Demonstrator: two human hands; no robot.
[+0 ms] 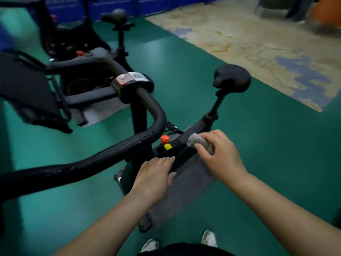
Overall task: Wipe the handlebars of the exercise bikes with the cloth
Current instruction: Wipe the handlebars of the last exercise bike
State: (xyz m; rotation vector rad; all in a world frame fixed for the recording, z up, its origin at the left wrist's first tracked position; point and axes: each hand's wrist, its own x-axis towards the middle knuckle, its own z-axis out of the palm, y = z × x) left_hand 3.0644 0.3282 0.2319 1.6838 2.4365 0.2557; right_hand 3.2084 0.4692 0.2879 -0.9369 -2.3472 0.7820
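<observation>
A black exercise bike stands in front of me. Its curved black handlebar [110,150] loops from the lower left up to a padded centre block with stickers [132,84]. My right hand [219,154] grips a rolled grey cloth [198,142] in the air above the bike's frame, to the right of the handlebar and apart from it. Fingers straight, my left hand [155,174] hovers palm down, just right of the handlebar's near bar, holding nothing.
The bike's black saddle [231,78] rises at the right, with a red knob [164,139] and yellow tag on the frame. A second exercise bike [88,43] stands behind on the green floor. A grey mat [184,191] lies under the near bike. My shoes show at the bottom.
</observation>
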